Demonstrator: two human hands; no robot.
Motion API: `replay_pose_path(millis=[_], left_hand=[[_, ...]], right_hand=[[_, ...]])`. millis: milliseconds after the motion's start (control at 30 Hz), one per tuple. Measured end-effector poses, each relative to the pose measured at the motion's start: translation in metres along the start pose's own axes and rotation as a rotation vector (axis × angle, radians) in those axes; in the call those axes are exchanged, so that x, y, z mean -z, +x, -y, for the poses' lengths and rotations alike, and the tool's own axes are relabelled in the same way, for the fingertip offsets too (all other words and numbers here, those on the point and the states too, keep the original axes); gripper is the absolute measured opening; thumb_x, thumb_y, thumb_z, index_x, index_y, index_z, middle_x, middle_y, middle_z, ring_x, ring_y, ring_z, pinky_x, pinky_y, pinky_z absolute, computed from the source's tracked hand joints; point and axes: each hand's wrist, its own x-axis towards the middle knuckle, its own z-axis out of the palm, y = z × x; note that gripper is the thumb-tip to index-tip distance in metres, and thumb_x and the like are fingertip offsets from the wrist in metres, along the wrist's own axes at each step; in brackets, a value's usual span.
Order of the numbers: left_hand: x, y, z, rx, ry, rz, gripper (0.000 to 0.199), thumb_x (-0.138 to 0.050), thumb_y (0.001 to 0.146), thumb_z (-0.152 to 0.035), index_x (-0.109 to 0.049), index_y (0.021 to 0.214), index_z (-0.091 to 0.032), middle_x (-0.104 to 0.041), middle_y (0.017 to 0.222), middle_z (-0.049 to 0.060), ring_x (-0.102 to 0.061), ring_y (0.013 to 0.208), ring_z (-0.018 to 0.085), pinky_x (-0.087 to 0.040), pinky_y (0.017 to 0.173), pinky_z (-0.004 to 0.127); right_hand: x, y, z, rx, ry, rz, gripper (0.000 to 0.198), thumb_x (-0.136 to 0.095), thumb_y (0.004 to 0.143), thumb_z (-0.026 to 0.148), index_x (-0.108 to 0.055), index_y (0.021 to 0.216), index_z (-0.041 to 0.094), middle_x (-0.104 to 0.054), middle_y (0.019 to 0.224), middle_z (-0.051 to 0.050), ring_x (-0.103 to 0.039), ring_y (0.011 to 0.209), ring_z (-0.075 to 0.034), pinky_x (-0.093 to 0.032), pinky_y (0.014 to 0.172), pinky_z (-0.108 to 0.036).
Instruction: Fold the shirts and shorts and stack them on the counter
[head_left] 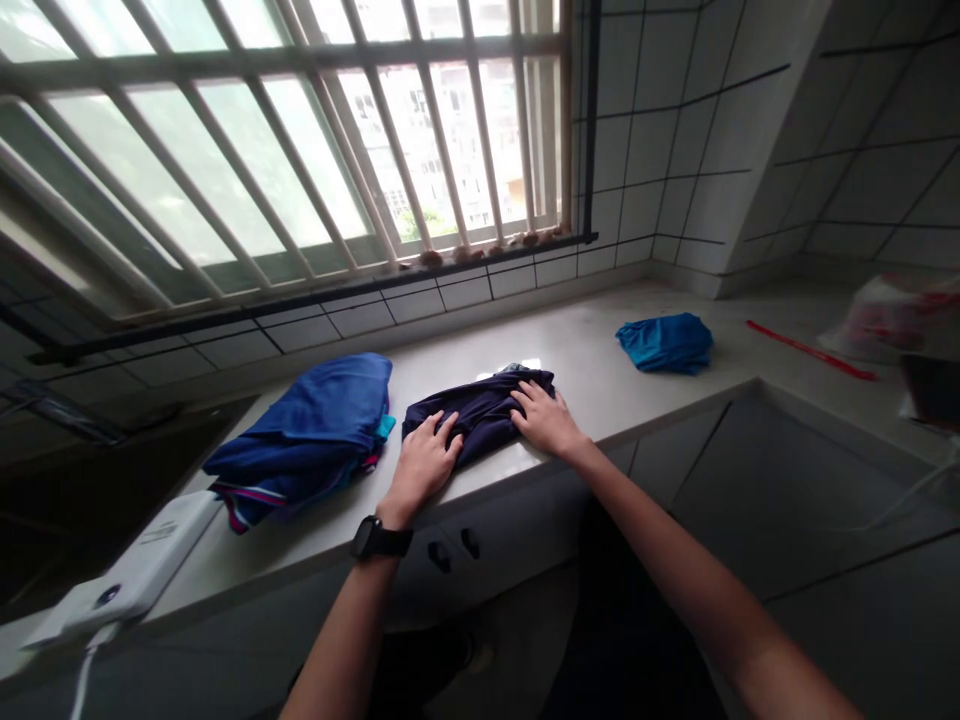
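A dark navy garment [480, 408], folded into a long bundle, lies on the white countertop [581, 325]. My left hand [426, 460] rests on its left end with the fingers spread; a black watch [381, 539] is on that wrist. On the garment's right end lies my right hand [547, 418], its fingers outstretched over the cloth. Neither hand grips the fabric. Left of the garment is a heap of blue clothing [315, 425] with striped trim and a bit of teal cloth showing beneath. A smaller folded teal-blue cloth [664, 342] sits farther to the right.
A white power strip [161, 550] with a cable lies at the counter's left end. Toward the right are a red strip [810, 350] and a plastic bag [892, 315]. A barred window [360, 150] rises behind the counter, with cabinets [517, 530] below.
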Motion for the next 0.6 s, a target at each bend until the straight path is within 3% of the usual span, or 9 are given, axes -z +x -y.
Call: replay_pose_path(millis=[200,300,400,500,600], left_hand=[[0.024,0.0,-0.015,0.118,0.11,0.08,0.053,-0.045,0.102,-0.04,-0.059,0.149,-0.019,-0.062,0.144,0.018,-0.059,0.132,0.034,-0.051,0.107,0.047],[0.034,-0.003,-0.033,0.129,0.204,0.081,0.053,-0.045,0.102,-0.043,-0.068,0.134,-0.007,-0.067,0.13,0.023,-0.062,0.125,0.036,-0.052,0.103,0.046],[0.042,-0.013,-0.06,0.13,0.253,0.086,0.052,-0.048,0.101,-0.046,-0.076,0.114,-0.004,-0.073,0.116,0.025,-0.067,0.116,0.036,-0.056,0.093,0.043],[0.054,-0.029,-0.084,0.167,0.216,0.124,0.05,-0.048,0.101,-0.044,-0.08,0.099,-0.006,-0.075,0.102,0.026,-0.073,0.102,0.037,-0.058,0.08,0.041],[0.066,-0.046,-0.08,0.065,0.051,0.174,0.047,-0.047,0.102,-0.042,-0.082,0.092,-0.012,-0.077,0.093,0.021,-0.076,0.09,0.033,-0.059,0.078,0.04]], right_hand=[[-0.006,0.011,-0.002,0.011,-0.069,-0.06,0.049,-0.041,0.106,0.03,-0.058,0.15,0.019,-0.044,0.167,-0.012,-0.036,0.157,-0.028,-0.02,0.129,-0.061],[0.003,0.029,-0.011,0.082,-0.085,-0.011,0.046,-0.041,0.106,0.022,-0.061,0.147,0.023,-0.049,0.164,-0.01,-0.039,0.155,-0.027,-0.013,0.129,-0.067],[0.018,0.048,-0.009,0.157,-0.095,0.042,0.049,-0.044,0.1,0.008,-0.068,0.139,0.025,-0.053,0.16,-0.009,-0.039,0.155,-0.03,-0.012,0.127,-0.073],[0.029,0.04,0.008,0.311,-0.021,-0.019,0.059,-0.048,0.087,-0.004,-0.071,0.134,0.022,-0.054,0.159,-0.012,-0.043,0.153,-0.03,-0.022,0.127,-0.066],[0.024,-0.003,0.023,0.547,0.179,-0.04,0.064,-0.051,0.082,-0.004,-0.068,0.139,0.02,-0.063,0.149,-0.013,-0.06,0.136,-0.024,-0.045,0.118,-0.045]])
